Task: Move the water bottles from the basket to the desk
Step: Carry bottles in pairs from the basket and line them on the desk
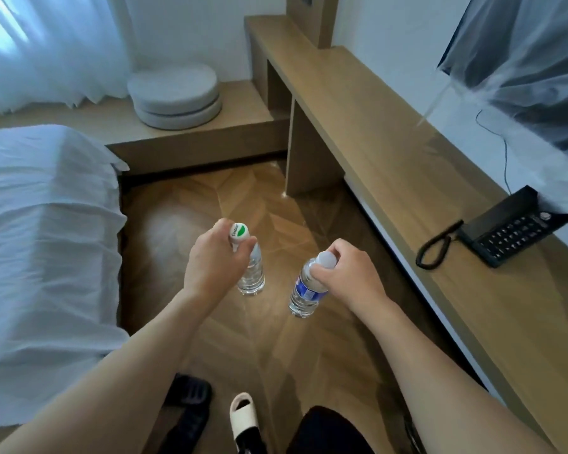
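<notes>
left hand (210, 260): pinching neck of a clear plastic water bottle with green-and-white cap (250, 269), water inside, above the floor
right hand (348, 273): gripping top of a blue-labelled clear bottle (304, 293), also water, near the long wooden desk (391, 152)

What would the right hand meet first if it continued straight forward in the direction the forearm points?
Probably nothing close. The right hand, holding the blue-label bottle by its cap, points up the open floor toward the desk leg. The leg looks first in line, though depth is unclear.

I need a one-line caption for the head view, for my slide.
Left hand and right hand each hold a clear plastic water bottle by its cap beside the long wooden desk.
</notes>
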Motion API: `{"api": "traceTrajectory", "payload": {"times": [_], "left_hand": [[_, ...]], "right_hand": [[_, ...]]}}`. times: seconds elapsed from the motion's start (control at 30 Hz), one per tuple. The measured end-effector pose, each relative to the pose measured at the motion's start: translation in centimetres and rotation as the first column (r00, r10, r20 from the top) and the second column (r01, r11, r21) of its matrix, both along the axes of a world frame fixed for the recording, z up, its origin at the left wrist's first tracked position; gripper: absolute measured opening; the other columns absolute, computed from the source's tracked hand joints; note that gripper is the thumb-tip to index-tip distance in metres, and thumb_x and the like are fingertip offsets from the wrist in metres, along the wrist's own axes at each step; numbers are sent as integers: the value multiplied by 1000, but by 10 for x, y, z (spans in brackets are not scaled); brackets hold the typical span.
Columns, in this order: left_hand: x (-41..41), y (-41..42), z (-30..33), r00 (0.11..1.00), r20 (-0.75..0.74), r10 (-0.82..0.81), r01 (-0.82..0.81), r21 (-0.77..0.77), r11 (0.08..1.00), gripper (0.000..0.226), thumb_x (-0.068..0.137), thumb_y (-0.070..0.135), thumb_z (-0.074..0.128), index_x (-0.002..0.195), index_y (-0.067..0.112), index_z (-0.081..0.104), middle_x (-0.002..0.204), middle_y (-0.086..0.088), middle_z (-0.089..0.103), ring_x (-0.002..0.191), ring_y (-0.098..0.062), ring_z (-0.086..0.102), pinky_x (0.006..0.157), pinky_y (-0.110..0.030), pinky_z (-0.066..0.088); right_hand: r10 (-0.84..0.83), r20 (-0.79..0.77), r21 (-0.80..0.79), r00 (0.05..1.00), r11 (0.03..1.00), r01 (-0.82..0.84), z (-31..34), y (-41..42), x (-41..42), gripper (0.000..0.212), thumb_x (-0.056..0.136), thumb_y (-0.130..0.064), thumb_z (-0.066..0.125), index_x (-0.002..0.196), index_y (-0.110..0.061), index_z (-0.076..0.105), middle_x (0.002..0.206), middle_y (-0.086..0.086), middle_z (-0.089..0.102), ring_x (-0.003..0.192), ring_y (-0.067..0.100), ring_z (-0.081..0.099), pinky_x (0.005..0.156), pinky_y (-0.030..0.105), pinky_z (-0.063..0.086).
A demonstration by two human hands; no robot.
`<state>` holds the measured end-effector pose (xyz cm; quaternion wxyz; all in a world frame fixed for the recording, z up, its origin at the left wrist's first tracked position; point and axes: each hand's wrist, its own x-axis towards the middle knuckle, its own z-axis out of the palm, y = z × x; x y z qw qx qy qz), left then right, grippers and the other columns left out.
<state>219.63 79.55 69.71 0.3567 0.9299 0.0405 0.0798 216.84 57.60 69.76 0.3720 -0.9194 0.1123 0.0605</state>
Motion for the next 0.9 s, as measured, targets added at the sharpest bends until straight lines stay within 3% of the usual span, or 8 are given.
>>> {"api": "traceTrajectory", "payload": {"times": [0.17, 0.33, 0.43, 0.6, 0.77, 0.9], "left_hand": [[117, 17, 20, 998, 22, -58, 60, -79, 995, 20, 85, 34, 69, 92, 17, 60, 78, 6, 62, 72, -11, 59, 60, -28, 45], [243, 20, 31, 995, 71, -64, 75, -170, 983, 17, 84, 31, 71, 92, 17, 65, 75, 9, 63, 68, -7, 59, 59, -25, 45], [313, 17, 40, 991, 109, -80, 98, -181, 979, 17, 84, 31, 72, 93, 18, 65, 76, 11, 62, 70, -5, 59, 60, -23, 46], [422, 8, 58, 981, 120, -151, 170, -166, 971, 21, 87, 34, 70, 103, 21, 64, 85, 14, 63, 77, -3, 61, 61, -15, 45], [536, 2, 62, 972, 104, -211, 227, -182, 957, 23, 87, 35, 70, 104, 20, 64, 86, 13, 63, 77, -4, 61, 60, -14, 42], [634, -4, 63, 944, 112, -311, 327, -171, 930, 21, 88, 34, 70, 103, 21, 62, 83, 13, 62, 76, -3, 60, 60, -18, 44]], "right_hand": [[-52, 78, 12, 996, 999, 52, 15, 25, 102, 27, 75, -41, 68, 83, -19, 55, 74, -5, 61, 67, 14, 62, 51, 27, 52], [-119, 133, 37, 984, 993, 115, 14, 30, 223, 28, 75, -42, 69, 85, -19, 57, 76, -3, 61, 71, 16, 64, 59, 32, 58], [-129, 143, 50, 981, 991, 123, 15, 29, 296, 27, 77, -42, 70, 87, -22, 56, 78, -5, 61, 72, 13, 64, 58, 27, 59], [-206, 157, 65, 966, 978, 198, 24, 25, 401, 30, 75, -45, 70, 90, -23, 55, 80, -6, 62, 72, 16, 64, 63, 37, 62], [-264, 167, 81, 950, 964, 254, 36, 19, 501, 27, 79, -39, 72, 90, -23, 54, 82, -5, 61, 73, 11, 62, 52, 24, 51], [-334, 160, 119, 929, 941, 318, 39, 19, 586, 26, 78, -36, 74, 86, -21, 53, 82, -2, 62, 75, 12, 62, 55, 28, 53]]}}
